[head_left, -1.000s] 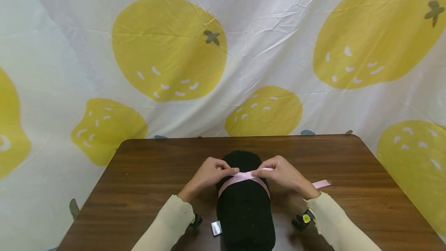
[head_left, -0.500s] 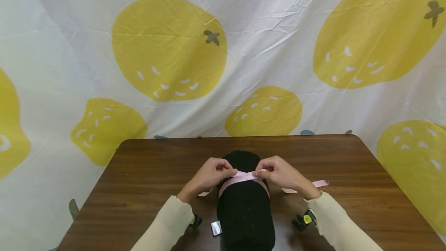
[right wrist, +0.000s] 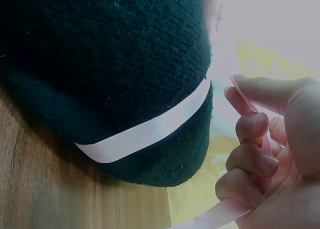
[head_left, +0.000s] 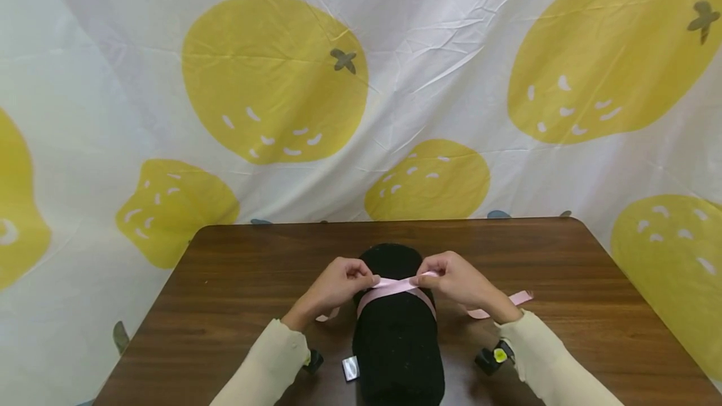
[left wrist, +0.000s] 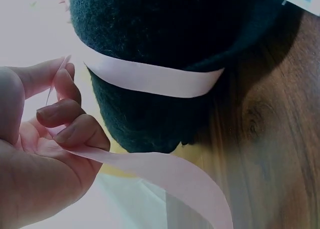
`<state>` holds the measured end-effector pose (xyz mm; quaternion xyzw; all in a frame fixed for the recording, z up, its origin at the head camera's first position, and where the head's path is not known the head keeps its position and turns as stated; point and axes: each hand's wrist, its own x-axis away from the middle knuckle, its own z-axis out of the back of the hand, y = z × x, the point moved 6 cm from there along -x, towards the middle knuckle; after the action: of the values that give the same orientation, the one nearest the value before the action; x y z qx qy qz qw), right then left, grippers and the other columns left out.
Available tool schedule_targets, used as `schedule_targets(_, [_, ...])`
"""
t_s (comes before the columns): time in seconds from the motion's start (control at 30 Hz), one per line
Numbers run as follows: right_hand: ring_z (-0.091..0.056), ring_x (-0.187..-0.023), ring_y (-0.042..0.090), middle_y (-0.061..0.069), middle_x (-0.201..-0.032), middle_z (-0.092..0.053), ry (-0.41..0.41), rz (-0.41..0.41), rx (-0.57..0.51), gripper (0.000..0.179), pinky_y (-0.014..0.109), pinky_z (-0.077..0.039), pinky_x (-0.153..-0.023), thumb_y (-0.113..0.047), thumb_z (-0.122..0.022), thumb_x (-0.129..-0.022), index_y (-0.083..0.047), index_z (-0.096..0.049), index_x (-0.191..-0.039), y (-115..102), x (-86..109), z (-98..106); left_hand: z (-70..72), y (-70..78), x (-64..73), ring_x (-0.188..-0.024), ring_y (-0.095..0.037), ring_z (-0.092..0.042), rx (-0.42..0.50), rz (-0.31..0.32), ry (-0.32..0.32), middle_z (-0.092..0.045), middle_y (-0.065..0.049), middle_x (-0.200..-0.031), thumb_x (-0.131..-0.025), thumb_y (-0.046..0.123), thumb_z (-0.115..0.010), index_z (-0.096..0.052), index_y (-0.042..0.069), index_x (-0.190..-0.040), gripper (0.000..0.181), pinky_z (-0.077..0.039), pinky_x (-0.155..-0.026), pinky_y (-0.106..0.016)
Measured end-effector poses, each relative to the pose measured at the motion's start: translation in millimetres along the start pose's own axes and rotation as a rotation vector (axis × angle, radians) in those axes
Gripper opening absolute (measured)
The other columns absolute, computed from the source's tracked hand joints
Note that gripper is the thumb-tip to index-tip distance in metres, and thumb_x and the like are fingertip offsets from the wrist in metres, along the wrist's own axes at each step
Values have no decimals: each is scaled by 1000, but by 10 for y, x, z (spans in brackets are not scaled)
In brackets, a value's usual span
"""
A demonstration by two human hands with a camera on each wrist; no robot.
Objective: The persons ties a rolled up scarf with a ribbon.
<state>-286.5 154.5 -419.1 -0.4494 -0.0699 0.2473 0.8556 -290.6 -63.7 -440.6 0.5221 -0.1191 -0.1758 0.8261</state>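
A long black fabric roll (head_left: 397,343) lies on the table, its knit-like surface filling much of both wrist views. Round its far part runs a pink ribbon (head_left: 389,289), whose two ends cross on top. My left hand (head_left: 336,282) pinches one end between thumb and forefinger; in the left wrist view the ribbon's tail (left wrist: 165,171) passes through the curled fingers and hangs down. My right hand (head_left: 454,277) pinches the other end, with its tail (right wrist: 220,216) leaving below the little finger. The ribbon's underside beneath the roll is hidden.
The brown wooden table (head_left: 248,268) reaches back to a white curtain (head_left: 429,80) printed with yellow fruit. A small white label (head_left: 350,368) sticks out from the roll's left side. A loose ribbon tail (head_left: 520,297) shows beyond the right wrist.
My left hand has shifted slightly left with its ribbon end, and the crossing shows a little wider. Ribbon tails now show beside both wrists. The right hand stays nearly in place.
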Motion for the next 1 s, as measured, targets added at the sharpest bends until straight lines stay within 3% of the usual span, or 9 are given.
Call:
schedule_targets(0.13, [-46,-63,12,-2,-67,-50,-3,-6,-2,16,26,-41,-60,-19,-71,-92,-8,-71,-80,49,18,19,7,-14,12,-65,-15,-48,-15,-5,-1,-59,-12,-75,-93,30,-70,-72,12,-84,20,-40,-57,-28])
schedule_targets(0.3, [-41,-59,9,-5,-65,-45,-2,19,53,18,23,-35,-54,-19,-69,-93,-8,-68,-79,74,40,47,19,-34,31,-63,-15,-47,8,13,-2,-54,-4,-71,-93,30,-70,-71,10,-85,22,-39,-56,-27])
schedule_targets(0.47, [-38,-55,7,-5,-64,-43,-6,29,50,17,22,-30,-50,-17,-68,-93,-9,-65,-78,85,73,72,23,-51,33,-61,-15,-44,49,23,-9,-51,-4,-69,-92,28,-71,-70,7,-86,23,-38,-54,-27])
schedule_targets(0.83, [-37,-51,6,-5,-63,-43,-48,24,-10,16,22,-28,-44,-15,-63,-97,-10,-62,-81,95,126,80,57,-102,54,-70,-16,-50,-15,29,-3,-55,-8,-71,-91,33,-72,-71,9,-84,25,-43,-62,-29])
schedule_targets(1.0, [-38,-48,7,-4,-61,-42,-77,-17,-33,16,21,-30,-41,-17,-64,-96,-9,-61,-82,137,154,70,67,-119,72,-72,-16,-50,-13,28,-11,-56,-12,-73,-92,33,-71,-70,7,-85,27,-44,-66,-31])
